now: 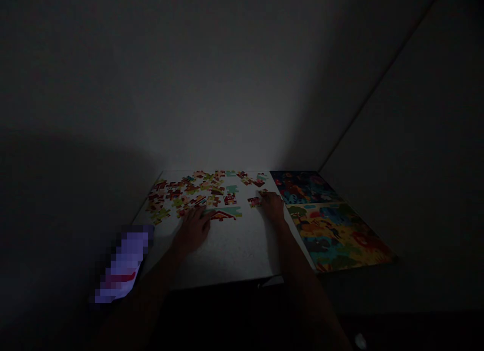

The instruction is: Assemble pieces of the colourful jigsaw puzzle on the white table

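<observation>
The room is dark; a white board (230, 250) is lit on the table. My left hand (193, 226) lies flat on it with fingers stretched out, touching the left end of a short joined strip of puzzle pieces (226, 215). My right hand (273, 206) rests further right, fingers bent at a small red piece (254, 201); whether they pinch it is too dim to tell. Several loose colourful puzzle pieces (196, 189) are scattered across the far half of the board.
Two colourful printed pictures lie right of the board, a dark blue picture (302, 187) at the back and a yellow-green picture (336, 235) nearer me. A lit screen (126, 262) glows at the board's near left corner. Bare walls close in behind and right.
</observation>
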`<state>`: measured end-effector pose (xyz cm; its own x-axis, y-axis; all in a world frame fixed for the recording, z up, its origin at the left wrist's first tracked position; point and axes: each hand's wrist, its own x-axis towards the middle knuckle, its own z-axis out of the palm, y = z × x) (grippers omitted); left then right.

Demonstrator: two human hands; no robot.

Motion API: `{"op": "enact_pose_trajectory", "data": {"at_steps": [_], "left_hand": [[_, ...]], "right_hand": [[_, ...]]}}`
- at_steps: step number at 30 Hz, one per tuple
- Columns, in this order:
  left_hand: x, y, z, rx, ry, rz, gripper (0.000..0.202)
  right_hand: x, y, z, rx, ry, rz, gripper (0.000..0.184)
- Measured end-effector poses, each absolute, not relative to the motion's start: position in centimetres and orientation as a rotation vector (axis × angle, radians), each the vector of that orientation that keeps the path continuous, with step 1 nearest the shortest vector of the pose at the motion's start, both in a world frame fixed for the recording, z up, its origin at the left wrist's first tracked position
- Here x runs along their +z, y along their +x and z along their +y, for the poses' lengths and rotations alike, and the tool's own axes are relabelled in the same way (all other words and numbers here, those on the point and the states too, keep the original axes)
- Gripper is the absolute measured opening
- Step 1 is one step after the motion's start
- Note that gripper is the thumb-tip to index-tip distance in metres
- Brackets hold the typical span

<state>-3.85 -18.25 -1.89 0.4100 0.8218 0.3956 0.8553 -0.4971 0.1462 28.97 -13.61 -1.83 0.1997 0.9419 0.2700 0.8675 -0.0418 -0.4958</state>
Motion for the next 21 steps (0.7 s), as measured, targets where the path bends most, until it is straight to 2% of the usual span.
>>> {"op": "enact_pose_trajectory", "data": {"at_steps": [7, 13, 21], "left_hand": [[-2.02, -4.0, -18.08, -0.568, -2.607, -1.594, 0.045], [-1.68, -4.17, -18.16, -0.551, -2.635, -1.612, 0.046], [-1.04, -4.11, -18.26, -0.547, -2.663, -1.61, 0.045]], "right_hand": [[-1.04, 28.55, -13.8, 0.274, -1.998, -1.656, 0.031], [-1.21, 28.2, -14.02, 0.244, -1.989, -1.716, 0.039], [-1.95, 28.62, -13.92, 0.21, -1.954, -1.725, 0.037]]}}
